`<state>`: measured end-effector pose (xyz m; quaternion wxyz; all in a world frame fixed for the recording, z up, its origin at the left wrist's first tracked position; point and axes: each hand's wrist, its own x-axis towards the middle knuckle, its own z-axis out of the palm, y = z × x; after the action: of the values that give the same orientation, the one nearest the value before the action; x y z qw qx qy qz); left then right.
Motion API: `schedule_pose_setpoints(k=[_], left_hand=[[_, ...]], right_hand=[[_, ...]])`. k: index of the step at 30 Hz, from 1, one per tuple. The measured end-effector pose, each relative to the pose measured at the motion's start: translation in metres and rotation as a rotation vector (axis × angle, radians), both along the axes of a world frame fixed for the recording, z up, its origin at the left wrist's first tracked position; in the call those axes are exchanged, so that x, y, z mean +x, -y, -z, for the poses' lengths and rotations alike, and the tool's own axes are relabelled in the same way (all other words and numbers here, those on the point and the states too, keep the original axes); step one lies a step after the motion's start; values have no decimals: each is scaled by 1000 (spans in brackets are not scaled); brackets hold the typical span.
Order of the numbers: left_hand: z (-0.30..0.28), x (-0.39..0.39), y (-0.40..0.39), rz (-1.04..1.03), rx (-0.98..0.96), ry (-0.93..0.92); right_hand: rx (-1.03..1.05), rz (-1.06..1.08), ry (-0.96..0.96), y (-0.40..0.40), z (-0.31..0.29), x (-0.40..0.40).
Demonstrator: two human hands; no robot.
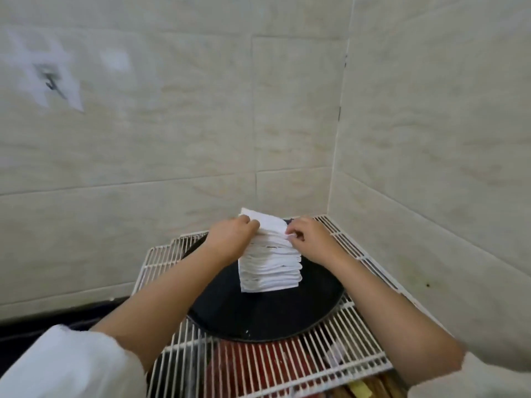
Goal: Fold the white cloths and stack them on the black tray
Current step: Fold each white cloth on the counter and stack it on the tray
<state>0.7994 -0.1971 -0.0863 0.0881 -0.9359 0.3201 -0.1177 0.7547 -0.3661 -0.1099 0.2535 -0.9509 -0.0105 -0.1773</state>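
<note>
Both gripping the top white cloth point(265, 222): left hand point(232, 235) pinching its left edge, right hand point(309, 237) its right, atop the stack point(270, 268) sitting on the black tray point(258, 314).

Two bare forearms run up from the lower edge, each ending in a bare hand, the left hand point(232, 237) at about eleven o'clock of the right hand point(311, 239), both with short white sleeves point(69, 366) bunched loosely at the elbows, rings or watches nowhere showing
</note>
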Motion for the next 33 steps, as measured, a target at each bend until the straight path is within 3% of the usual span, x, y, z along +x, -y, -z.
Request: schedule_pose_setpoints(k=[10,13,17,21,25,33], left_hand=[[14,-9,-17,-24,-353,-176],[11,-19,-28,-27,-420,-154],[3,-33,-66,-132,-353,-74],[3,-67,-156,-291,-324,-8],[5,-136,-289,-534,-258,69],[25,-346,-568,-1102,-164,147]], right_hand=[[3,-47,-22,-3,-4,-6],[-131,31,-60,-9,-10,-13],[-339,67,-12,-48,-25,-27],[-445,-99,162,-136,-34,-48],[-510,-305,187,-262,-34,-79],[-330,-900,204,-569,-15,-189]])
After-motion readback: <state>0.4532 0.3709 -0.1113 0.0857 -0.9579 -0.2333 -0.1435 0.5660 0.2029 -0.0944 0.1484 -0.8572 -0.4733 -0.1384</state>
